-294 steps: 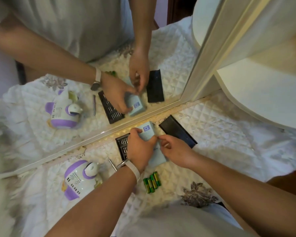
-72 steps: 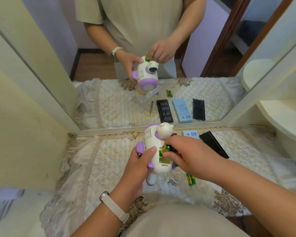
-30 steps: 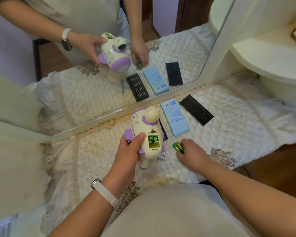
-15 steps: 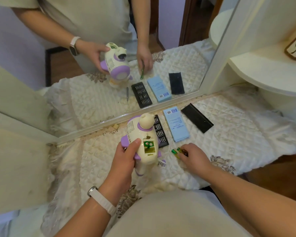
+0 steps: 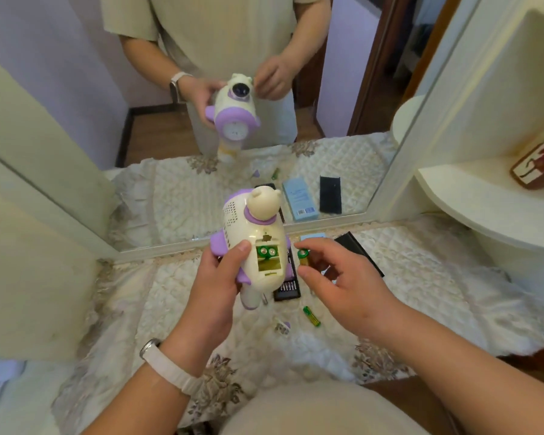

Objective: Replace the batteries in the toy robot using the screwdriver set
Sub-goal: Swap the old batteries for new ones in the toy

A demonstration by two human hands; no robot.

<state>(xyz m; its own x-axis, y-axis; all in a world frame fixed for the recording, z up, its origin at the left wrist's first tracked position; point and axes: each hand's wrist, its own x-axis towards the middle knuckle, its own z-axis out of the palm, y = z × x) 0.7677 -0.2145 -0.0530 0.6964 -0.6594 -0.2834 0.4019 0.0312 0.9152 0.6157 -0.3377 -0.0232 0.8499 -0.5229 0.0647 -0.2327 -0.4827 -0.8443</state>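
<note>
Gripping the robot above the bench, left hand presents its open bay — two cells seated. Right fingers pinch a third battery just right of it, evidently for insertion.

Head-worn view, downward, close over table

The toy robot is smooth, faintly glossy plastic, cream with purple trim, and the held battery beside it wears a shiny green-and-gold wrap with a bright metal cap. The quilted cloth spread below has a soft satin sheen, puckered stitching and embroidered borders. Behind it the mirror is polished glass, and the wrist strap looks matt and rubbery.
</note>
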